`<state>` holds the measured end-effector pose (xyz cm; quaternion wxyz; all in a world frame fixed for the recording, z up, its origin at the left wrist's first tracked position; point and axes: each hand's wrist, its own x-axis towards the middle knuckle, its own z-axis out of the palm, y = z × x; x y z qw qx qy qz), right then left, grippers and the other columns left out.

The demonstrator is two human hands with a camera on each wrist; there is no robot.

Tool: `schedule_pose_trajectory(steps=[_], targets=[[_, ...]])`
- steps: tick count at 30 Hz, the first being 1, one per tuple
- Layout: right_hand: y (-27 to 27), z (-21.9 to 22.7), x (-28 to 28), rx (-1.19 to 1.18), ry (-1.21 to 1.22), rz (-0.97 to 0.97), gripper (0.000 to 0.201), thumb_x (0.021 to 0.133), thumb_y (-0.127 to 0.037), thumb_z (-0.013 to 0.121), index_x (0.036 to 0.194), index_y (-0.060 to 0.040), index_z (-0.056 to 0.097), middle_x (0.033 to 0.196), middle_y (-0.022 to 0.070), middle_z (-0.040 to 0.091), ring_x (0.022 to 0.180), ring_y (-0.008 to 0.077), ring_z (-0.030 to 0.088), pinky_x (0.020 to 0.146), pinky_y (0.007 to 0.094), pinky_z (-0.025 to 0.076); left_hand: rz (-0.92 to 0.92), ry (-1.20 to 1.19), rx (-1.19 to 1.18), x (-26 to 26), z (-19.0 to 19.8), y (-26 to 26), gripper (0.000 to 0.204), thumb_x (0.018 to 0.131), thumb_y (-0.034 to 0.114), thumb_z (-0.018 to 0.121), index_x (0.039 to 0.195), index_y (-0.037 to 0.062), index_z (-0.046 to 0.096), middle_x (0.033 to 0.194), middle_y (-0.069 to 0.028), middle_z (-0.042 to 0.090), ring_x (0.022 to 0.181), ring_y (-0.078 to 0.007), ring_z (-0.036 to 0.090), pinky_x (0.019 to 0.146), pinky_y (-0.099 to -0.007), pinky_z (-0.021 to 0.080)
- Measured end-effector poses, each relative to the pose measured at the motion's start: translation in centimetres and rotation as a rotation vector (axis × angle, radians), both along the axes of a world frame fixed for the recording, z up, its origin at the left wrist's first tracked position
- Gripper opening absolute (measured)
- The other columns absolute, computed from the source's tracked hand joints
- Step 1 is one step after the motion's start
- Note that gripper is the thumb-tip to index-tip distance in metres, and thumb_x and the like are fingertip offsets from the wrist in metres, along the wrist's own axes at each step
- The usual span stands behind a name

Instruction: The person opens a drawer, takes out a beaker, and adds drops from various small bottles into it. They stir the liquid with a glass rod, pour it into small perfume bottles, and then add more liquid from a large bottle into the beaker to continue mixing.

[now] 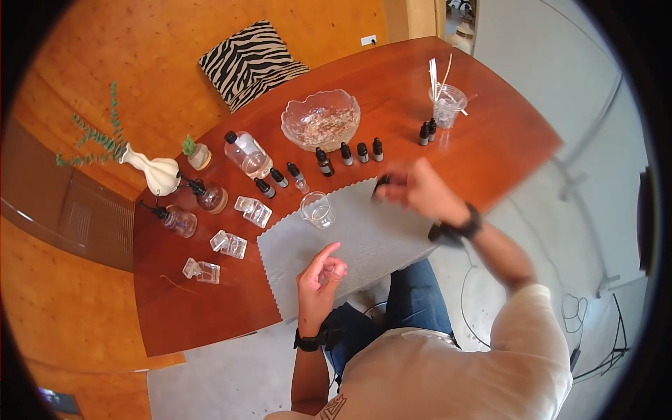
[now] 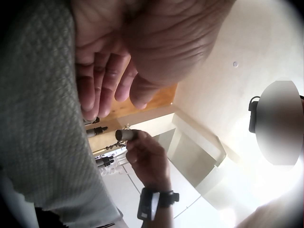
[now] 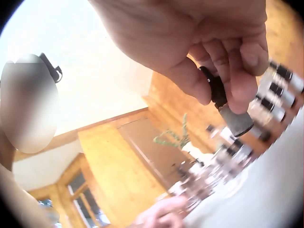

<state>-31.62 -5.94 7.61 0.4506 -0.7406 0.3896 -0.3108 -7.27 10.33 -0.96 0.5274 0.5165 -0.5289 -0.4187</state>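
Observation:
In the head view my right hand (image 1: 425, 190) is over the right part of the grey mat (image 1: 364, 238). Its thumb and fingers pinch a small dark dropper bottle (image 3: 236, 121) by the black cap, and the grey-labelled body slants downward in the right wrist view. My left hand (image 1: 320, 283) holds nothing; its fingers are loosely bent, palm facing inward, at the front left of the mat. A clear glass beaker (image 1: 319, 211) stands on the mat's back left part, beyond the left hand.
Several dark dropper bottles (image 1: 324, 162) line the mat's far side, before a scalloped glass bowl (image 1: 320, 119). A large clear bottle (image 1: 248, 155), square glass bottles (image 1: 253, 211), pump bottles (image 1: 180, 222) and a white vase (image 1: 155, 171) stand left. A cup of sticks (image 1: 449, 107) is at back right.

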Motion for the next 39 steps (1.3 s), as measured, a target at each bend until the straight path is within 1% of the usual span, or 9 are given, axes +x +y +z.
schedule_pose_trajectory(steps=[3, 9, 12, 15, 18, 21, 30, 33, 39], targets=[[4.6, -2.1, 2.9, -0.107, -0.084, 0.255, 0.020, 0.092, -0.007, 0.074, 0.108, 0.0012, 0.068, 0.075, 0.0084, 0.071, 0.057, 0.0103, 0.058, 0.054, 0.0288, 0.047, 0.022, -0.030, -0.030, -0.1, -0.2, -0.1, 0.038, 0.100, 0.017, 0.071, 0.133, -0.0009, 0.064, 0.098, -0.0077, 0.069, 0.083, -0.0114, 0.064, 0.075, -0.0275, 0.052], [8.9, -4.5, 8.1, -0.211, -0.201, 0.166, 0.019, 0.089, -0.005, 0.075, 0.107, 0.0018, 0.069, 0.076, 0.0137, 0.068, 0.062, 0.0176, 0.061, 0.059, 0.0316, 0.049, 0.007, -0.151, -0.081, 0.9, -1.6, 0.0, 0.029, 0.099, 0.017, 0.071, 0.120, -0.0033, 0.065, 0.096, -0.0094, 0.068, 0.079, -0.0135, 0.061, 0.074, -0.0287, 0.052], [9.3, -3.2, 8.2, -0.036, -0.162, 0.127, 0.018, 0.085, -0.005, 0.074, 0.101, 0.0016, 0.069, 0.079, 0.0189, 0.067, 0.067, 0.0324, 0.064, 0.062, 0.0379, 0.051, 0.006, -0.165, -0.046, 1.0, -1.3, 0.0, 0.027, 0.099, 0.016, 0.071, 0.117, -0.0031, 0.064, 0.094, -0.0115, 0.067, 0.078, -0.0164, 0.061, 0.073, -0.0303, 0.052], [9.6, -3.7, 8.4, -0.130, -0.157, 0.082, 0.016, 0.089, -0.007, 0.077, 0.100, 0.0022, 0.069, 0.075, 0.0136, 0.066, 0.061, 0.0179, 0.058, 0.059, 0.0308, 0.047, 0.018, -0.201, -0.063, 0.6, -0.4, 0.2, 0.026, 0.099, 0.015, 0.070, 0.117, -0.0025, 0.064, 0.093, -0.0133, 0.067, 0.077, -0.0205, 0.063, 0.072, -0.0328, 0.052], [9.9, -3.2, 8.5, -0.185, -0.009, 0.048, 0.015, 0.090, -0.006, 0.076, 0.099, 0.0026, 0.069, 0.073, 0.0134, 0.066, 0.060, 0.0171, 0.058, 0.058, 0.0308, 0.047, 0.014, -0.196, -0.123, 0.4, -0.4, 0.1, 0.025, 0.099, 0.015, 0.068, 0.117, -0.0021, 0.063, 0.092, -0.0144, 0.068, 0.077, -0.0244, 0.064, 0.071, -0.0349, 0.052], [9.4, -3.2, 8.7, -0.139, -0.067, 0.095, 0.011, 0.088, -0.004, 0.075, 0.094, 0.0009, 0.068, 0.069, 0.0161, 0.064, 0.058, 0.0282, 0.061, 0.056, 0.0380, 0.047, -0.019, -0.233, -0.076, 0.7, -0.4, 0.2, 0.023, 0.100, 0.015, 0.067, 0.115, -0.0017, 0.063, 0.091, -0.0131, 0.069, 0.078, -0.0234, 0.065, 0.073, -0.0343, 0.053], [6.5, -1.2, 7.4, -0.251, -0.066, 0.525, 0.023, 0.085, 0.001, 0.074, 0.108, 0.0013, 0.070, 0.086, 0.0172, 0.066, 0.073, 0.0305, 0.064, 0.066, 0.0359, 0.050, -0.210, -0.074, -0.079, 1.7, 0.4, 0.2, 0.024, 0.101, 0.018, 0.065, 0.111, -0.0034, 0.060, 0.082, -0.0140, 0.065, 0.072, -0.0244, 0.063, 0.069, -0.0358, 0.051], [6.6, -1.4, 7.6, -0.268, -0.138, 0.461, 0.026, 0.086, -0.007, 0.078, 0.109, 0.0007, 0.070, 0.085, 0.0110, 0.064, 0.070, 0.0203, 0.057, 0.065, 0.0311, 0.046, -0.200, -0.060, -0.074, 1.5, 0.4, 0.2, 0.026, 0.101, 0.020, 0.064, 0.114, -0.0030, 0.059, 0.082, -0.0144, 0.065, 0.071, -0.0247, 0.062, 0.070, -0.0362, 0.051], [7.6, -1.0, 7.6, -0.152, 0.159, 0.366, 0.036, 0.082, -0.003, 0.079, 0.116, 0.0007, 0.068, 0.092, 0.0139, 0.065, 0.078, 0.0316, 0.064, 0.069, 0.0361, 0.050, -0.173, -0.170, -0.069, 1.8, 0.6, 0.2, 0.027, 0.102, 0.022, 0.064, 0.112, -0.0030, 0.060, 0.082, -0.0110, 0.064, 0.072, -0.0200, 0.061, 0.071, -0.0336, 0.051]])
